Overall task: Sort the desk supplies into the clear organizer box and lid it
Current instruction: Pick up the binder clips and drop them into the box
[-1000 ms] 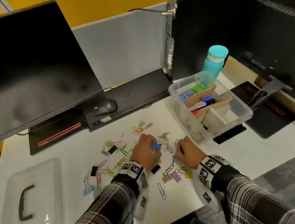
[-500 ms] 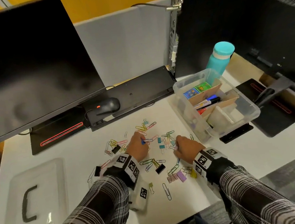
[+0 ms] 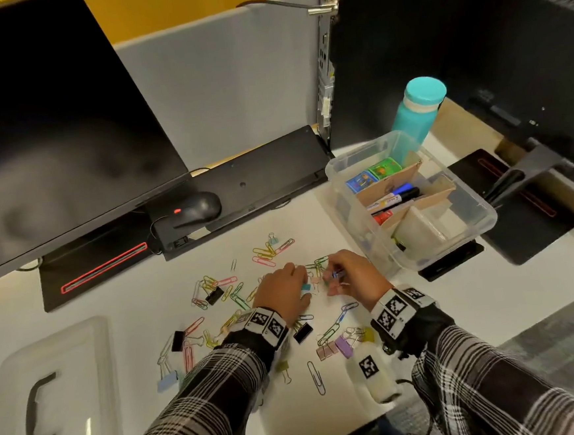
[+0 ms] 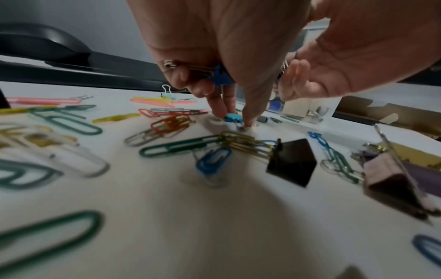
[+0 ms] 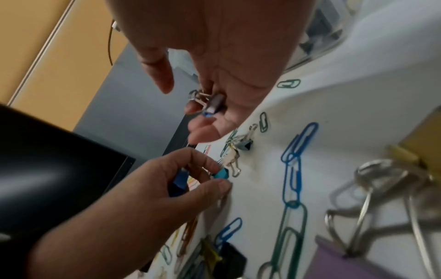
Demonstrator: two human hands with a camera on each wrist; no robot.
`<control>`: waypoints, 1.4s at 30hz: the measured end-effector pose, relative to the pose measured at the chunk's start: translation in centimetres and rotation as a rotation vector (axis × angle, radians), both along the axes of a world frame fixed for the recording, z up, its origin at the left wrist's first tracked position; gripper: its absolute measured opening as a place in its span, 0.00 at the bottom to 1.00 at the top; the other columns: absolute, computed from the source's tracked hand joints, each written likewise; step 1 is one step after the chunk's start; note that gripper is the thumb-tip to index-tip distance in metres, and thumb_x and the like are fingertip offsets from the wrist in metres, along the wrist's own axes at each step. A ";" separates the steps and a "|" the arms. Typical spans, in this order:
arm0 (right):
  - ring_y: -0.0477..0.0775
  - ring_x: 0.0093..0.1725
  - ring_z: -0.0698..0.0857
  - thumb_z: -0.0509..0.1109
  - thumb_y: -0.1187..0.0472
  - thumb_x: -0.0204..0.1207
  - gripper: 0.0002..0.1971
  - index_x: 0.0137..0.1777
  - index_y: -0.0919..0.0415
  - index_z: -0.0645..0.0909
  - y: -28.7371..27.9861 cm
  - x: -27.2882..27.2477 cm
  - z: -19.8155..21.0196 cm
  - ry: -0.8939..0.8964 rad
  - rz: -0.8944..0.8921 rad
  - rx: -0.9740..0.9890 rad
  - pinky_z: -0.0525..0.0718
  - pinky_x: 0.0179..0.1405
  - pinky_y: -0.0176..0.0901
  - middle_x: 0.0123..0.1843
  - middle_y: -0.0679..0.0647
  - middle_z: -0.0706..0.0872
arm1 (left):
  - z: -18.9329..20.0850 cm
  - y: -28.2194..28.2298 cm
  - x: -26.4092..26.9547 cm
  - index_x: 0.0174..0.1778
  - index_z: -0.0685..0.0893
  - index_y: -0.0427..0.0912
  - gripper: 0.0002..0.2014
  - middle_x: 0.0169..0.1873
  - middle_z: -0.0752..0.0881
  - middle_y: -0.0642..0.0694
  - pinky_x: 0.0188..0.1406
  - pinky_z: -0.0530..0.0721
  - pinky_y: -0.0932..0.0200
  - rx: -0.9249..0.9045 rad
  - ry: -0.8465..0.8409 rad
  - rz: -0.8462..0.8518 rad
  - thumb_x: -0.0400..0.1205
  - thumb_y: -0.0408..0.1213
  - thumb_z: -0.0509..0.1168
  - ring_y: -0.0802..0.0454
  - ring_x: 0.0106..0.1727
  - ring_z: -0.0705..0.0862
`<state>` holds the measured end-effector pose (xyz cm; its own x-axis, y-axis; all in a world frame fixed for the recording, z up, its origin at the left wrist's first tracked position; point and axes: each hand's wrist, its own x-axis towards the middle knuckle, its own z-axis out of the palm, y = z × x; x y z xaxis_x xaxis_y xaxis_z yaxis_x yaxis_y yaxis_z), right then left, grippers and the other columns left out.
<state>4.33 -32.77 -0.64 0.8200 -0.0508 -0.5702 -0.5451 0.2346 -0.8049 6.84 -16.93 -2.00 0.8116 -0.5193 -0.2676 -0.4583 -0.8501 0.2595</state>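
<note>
Teal binder clip (image 5: 220, 173): small, lying on the white desk (image 3: 423, 309) among loose paper clips (image 3: 264, 253); orientation unclear.
Left hand (image 3: 281, 295): fingertips pinch it; blue binder clip (image 4: 220, 75) held in curled fingers.
Right hand (image 3: 355, 275): fingers grip binder clips.
Organizer box (image 3: 478, 226): right, unlidded.

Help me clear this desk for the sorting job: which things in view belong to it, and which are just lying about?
Belongs to the job:
clear organizer box
lid
paper clips
binder clips
left hand
right hand

Just lying about:
mouse
teal bottle
monitor
</note>
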 end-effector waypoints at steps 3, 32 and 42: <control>0.50 0.27 0.73 0.61 0.57 0.82 0.14 0.35 0.60 0.71 -0.9 0.0 -1.2 -0.210 0.280 -0.637 0.73 0.32 0.42 0.27 0.53 0.76 | 0.0 0.0 -0.1 0.57 0.76 0.45 0.12 0.53 0.80 0.45 0.51 0.77 0.51 0.002 0.013 0.037 0.79 0.41 0.62 0.44 0.49 0.81; 0.48 0.29 0.74 0.65 0.51 0.78 0.11 0.52 0.56 0.69 -3.9 -1.0 9.5 -0.649 0.383 -1.230 0.68 0.23 0.36 0.30 0.42 0.70 | 2.5 3.2 0.6 0.51 0.77 0.47 0.08 0.49 0.78 0.50 0.48 0.81 0.54 -0.283 0.021 0.182 0.78 0.44 0.65 0.51 0.45 0.80; 0.58 0.42 0.84 0.56 0.56 0.81 0.13 0.53 0.58 0.81 -9.8 -0.2 7.8 -0.335 0.587 -1.306 0.81 0.41 0.47 0.49 0.58 0.87 | 3.3 0.3 -0.2 0.49 0.76 0.48 0.07 0.47 0.76 0.52 0.40 0.72 0.64 -0.310 0.008 0.189 0.78 0.42 0.66 0.55 0.42 0.76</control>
<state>4.18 -42.59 7.17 0.9861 0.0102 -0.1660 -0.0531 -0.9266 -0.3722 6.64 -16.66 1.35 0.8998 -0.4174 -0.1272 -0.2973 -0.7999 0.5214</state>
